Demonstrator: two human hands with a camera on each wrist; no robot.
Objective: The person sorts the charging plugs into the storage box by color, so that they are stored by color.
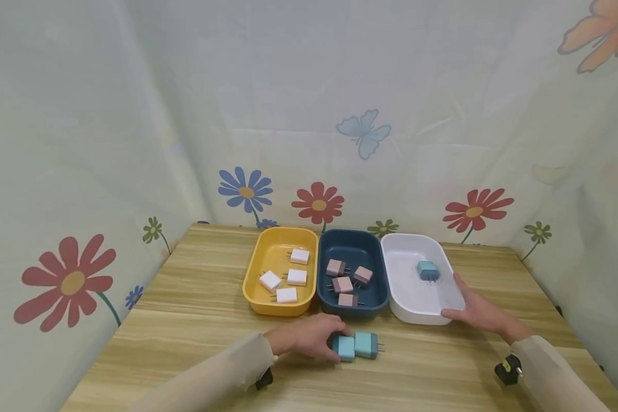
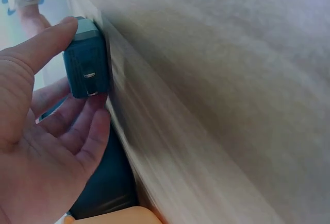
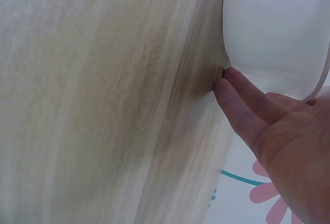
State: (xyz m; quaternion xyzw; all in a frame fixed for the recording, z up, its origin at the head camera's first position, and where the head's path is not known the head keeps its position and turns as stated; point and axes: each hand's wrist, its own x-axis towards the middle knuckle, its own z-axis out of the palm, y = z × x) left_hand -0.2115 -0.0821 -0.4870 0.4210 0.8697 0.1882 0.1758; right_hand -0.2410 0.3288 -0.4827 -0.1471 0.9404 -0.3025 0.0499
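Observation:
My left hand (image 1: pixel 311 335) pinches a teal plug-in charger (image 1: pixel 345 348) at the table's front, thumb on one end and fingertips on the other in the left wrist view. A second teal charger (image 1: pixel 365 345) lies against its right side, prongs pointing right. My right hand (image 1: pixel 481 309) touches the front right corner of a white bin (image 1: pixel 417 317), fingers fairly straight along its outer wall in the right wrist view. One teal charger (image 1: pixel 428 270) lies inside that bin.
Left of the white bin stand a dark blue bin (image 1: pixel 352 312) with several pinkish chargers (image 1: pixel 342 285) and a yellow bin (image 1: pixel 275 309) with several white chargers (image 1: pixel 297 277). All stand side by side on a wood-grain table (image 1: pixel 185 309). A flowered curtain (image 1: pixel 298 143) hangs behind.

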